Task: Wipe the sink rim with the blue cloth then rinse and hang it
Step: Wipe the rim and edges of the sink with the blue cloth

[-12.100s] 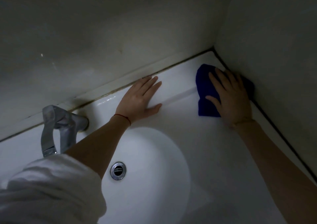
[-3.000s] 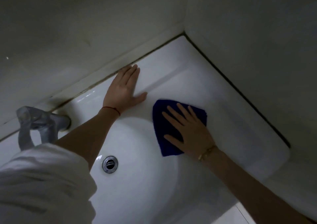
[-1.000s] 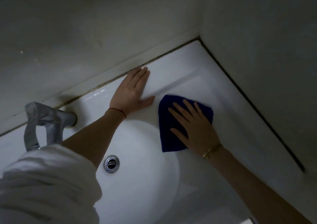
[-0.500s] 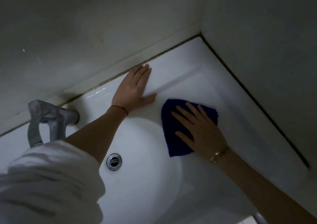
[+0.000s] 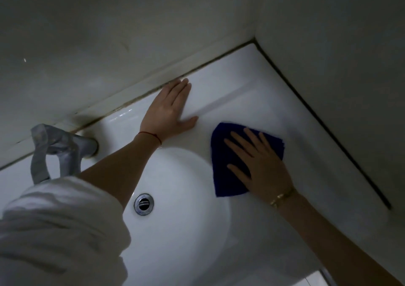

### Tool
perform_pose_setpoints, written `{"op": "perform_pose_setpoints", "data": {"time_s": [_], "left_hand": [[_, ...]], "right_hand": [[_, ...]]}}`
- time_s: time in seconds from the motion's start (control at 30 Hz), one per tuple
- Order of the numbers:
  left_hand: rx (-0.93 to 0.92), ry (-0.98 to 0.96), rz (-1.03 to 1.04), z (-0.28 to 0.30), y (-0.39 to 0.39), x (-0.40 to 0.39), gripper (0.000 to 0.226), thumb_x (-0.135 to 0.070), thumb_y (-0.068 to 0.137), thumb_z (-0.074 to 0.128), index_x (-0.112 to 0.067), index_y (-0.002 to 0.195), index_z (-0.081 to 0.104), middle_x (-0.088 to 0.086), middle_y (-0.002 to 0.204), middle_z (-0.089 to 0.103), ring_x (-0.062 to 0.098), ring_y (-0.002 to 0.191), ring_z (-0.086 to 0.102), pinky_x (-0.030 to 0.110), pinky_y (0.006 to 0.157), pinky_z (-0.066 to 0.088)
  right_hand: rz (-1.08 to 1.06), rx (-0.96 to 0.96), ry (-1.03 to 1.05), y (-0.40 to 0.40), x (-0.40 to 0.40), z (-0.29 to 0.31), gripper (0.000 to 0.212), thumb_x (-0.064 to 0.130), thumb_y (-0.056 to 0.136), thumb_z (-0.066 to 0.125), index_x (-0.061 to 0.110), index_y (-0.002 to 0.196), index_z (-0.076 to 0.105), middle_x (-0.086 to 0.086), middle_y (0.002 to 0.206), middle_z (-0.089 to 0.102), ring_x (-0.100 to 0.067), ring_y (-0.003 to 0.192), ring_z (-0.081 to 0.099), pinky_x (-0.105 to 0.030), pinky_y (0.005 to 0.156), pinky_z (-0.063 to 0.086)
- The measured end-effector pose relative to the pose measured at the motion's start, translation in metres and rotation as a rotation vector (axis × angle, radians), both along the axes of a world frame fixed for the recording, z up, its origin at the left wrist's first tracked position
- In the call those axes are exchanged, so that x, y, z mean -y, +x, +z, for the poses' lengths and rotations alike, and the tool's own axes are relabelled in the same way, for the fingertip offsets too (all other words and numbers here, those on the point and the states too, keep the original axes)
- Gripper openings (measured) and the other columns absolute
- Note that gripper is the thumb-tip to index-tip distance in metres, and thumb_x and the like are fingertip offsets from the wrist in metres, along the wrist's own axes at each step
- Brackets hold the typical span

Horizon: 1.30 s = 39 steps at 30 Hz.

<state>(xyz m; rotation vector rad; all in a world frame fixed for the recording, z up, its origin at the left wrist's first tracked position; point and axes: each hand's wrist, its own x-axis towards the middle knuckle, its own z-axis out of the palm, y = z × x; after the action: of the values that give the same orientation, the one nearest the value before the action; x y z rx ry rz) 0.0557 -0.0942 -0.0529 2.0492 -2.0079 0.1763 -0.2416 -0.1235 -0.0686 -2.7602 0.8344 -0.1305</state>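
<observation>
A folded blue cloth (image 5: 221,154) lies on the white sink rim (image 5: 306,150), just right of the round basin. My right hand (image 5: 260,167) presses flat on the cloth with fingers spread, covering most of its right half. My left hand (image 5: 168,112) rests flat, fingers together, on the back rim against the wall joint, holding nothing. A hand's width of bare rim separates the two hands.
A chrome tap (image 5: 57,152) stands at the back left. The drain (image 5: 143,203) sits in the basin bottom. Walls (image 5: 328,55) close in the sink at the back and right, meeting in a corner. My white sleeve (image 5: 57,231) fills the lower left.
Since three seconds ago the cloth under my right hand has slid slightly right and toward me along the rim by the basin. My left hand has stayed planted on the back rim.
</observation>
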Motion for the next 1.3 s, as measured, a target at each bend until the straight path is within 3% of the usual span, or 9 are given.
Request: {"op": "perform_pose_setpoints", "data": {"time_s": [0.2, 0.4, 0.47, 0.7, 0.93, 1.0, 1.17, 1.3], "left_hand": [[-0.005, 0.016, 0.003, 0.001, -0.001, 0.0, 0.078, -0.044, 0.086, 0.068, 0.006, 0.141, 0.044, 0.023, 0.146, 0.046, 0.04, 0.136, 0.042, 0.051, 0.111, 0.038], [-0.002, -0.003, 0.0, 0.001, -0.001, -0.001, 0.078, -0.043, 0.086, 0.069, 0.007, 0.14, 0.045, 0.023, 0.145, 0.047, 0.04, 0.136, 0.042, 0.049, 0.113, 0.037], [0.002, -0.018, -0.009, 0.0, -0.001, 0.0, 0.076, -0.042, 0.086, 0.069, 0.008, 0.139, 0.046, 0.024, 0.144, 0.048, 0.041, 0.134, 0.044, 0.049, 0.112, 0.037], [0.0, -0.022, -0.008, 0.0, -0.001, 0.0, 0.076, -0.043, 0.086, 0.069, 0.007, 0.139, 0.047, 0.023, 0.144, 0.048, 0.04, 0.134, 0.044, 0.049, 0.111, 0.038], [-0.005, -0.008, -0.005, 0.001, -0.001, -0.001, 0.077, -0.045, 0.087, 0.067, 0.006, 0.14, 0.045, 0.021, 0.146, 0.047, 0.039, 0.136, 0.042, 0.046, 0.115, 0.035], [-0.005, -0.014, -0.007, 0.001, -0.001, 0.0, 0.076, -0.044, 0.086, 0.069, 0.007, 0.139, 0.047, 0.022, 0.145, 0.048, 0.04, 0.135, 0.043, 0.047, 0.113, 0.036], [0.001, -0.02, -0.01, 0.001, -0.001, 0.0, 0.076, -0.043, 0.086, 0.069, 0.008, 0.138, 0.048, 0.023, 0.143, 0.049, 0.041, 0.133, 0.045, 0.049, 0.111, 0.039], [0.003, -0.01, -0.01, 0.001, -0.002, 0.0, 0.077, -0.044, 0.086, 0.068, 0.008, 0.139, 0.046, 0.023, 0.144, 0.048, 0.04, 0.134, 0.044, 0.05, 0.111, 0.039]], "right_hand": [[-0.366, -0.019, -0.038, 0.034, 0.035, 0.004, 0.061, 0.047, 0.098, 0.04, 0.018, 0.151, 0.029, -0.006, 0.157, 0.027, -0.032, 0.146, 0.017, -0.047, 0.121, 0.003], [0.026, 0.028, 0.033, 0.013, -0.018, -0.001, 0.057, 0.05, 0.099, 0.038, 0.023, 0.148, 0.034, 0.002, 0.156, 0.029, -0.024, 0.147, 0.018, -0.045, 0.121, 0.009], [0.067, 0.032, 0.036, -0.005, -0.011, -0.002, 0.055, 0.05, 0.099, 0.037, 0.025, 0.149, 0.033, 0.005, 0.156, 0.027, -0.02, 0.147, 0.015, -0.042, 0.121, 0.008], [-0.319, 0.008, -0.023, 0.032, 0.035, 0.004, 0.059, 0.046, 0.098, 0.043, 0.019, 0.149, 0.033, -0.007, 0.156, 0.03, -0.034, 0.146, 0.019, -0.05, 0.12, 0.006], [0.035, 0.045, 0.031, 0.016, -0.018, -0.002, 0.056, 0.051, 0.098, 0.037, 0.024, 0.147, 0.036, 0.003, 0.155, 0.032, -0.023, 0.146, 0.019, -0.044, 0.121, 0.008], [0.006, 0.034, 0.011, 0.002, -0.004, -0.003, 0.055, 0.051, 0.099, 0.035, 0.026, 0.148, 0.035, 0.004, 0.155, 0.031, -0.022, 0.147, 0.017, -0.043, 0.121, 0.008], [-0.324, -0.001, -0.044, 0.025, 0.035, 0.003, 0.063, 0.053, 0.096, 0.041, 0.02, 0.149, 0.032, -0.004, 0.156, 0.03, -0.032, 0.146, 0.019, -0.048, 0.121, 0.005], [-0.244, -0.004, -0.025, 0.048, 0.01, 0.002, 0.068, 0.057, 0.094, 0.041, 0.02, 0.15, 0.032, -0.005, 0.156, 0.03, -0.033, 0.145, 0.02, -0.049, 0.12, 0.006]]}}
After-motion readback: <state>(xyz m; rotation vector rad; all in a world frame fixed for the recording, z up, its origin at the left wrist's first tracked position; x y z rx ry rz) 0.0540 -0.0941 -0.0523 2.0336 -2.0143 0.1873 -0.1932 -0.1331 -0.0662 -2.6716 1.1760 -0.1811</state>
